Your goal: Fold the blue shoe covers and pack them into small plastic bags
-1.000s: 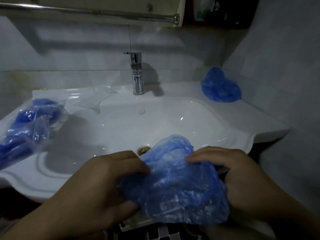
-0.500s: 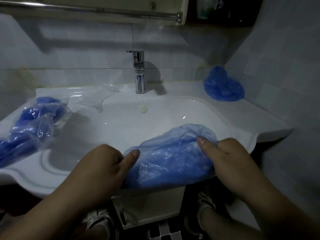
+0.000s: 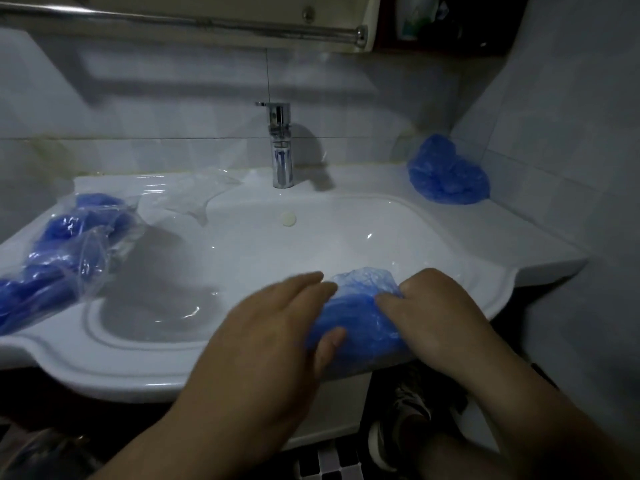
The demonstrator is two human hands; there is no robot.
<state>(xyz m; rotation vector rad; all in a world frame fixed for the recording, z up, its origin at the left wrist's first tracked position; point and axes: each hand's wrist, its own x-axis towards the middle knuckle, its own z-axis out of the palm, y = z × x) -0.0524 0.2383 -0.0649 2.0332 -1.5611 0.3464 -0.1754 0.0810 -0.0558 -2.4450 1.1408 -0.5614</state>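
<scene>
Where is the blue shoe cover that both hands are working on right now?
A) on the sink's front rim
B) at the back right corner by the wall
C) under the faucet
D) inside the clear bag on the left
A: the blue shoe cover lies on the front rim of the sink, with the left hand flat on it and the right hand curling its fingers onto it.
</scene>
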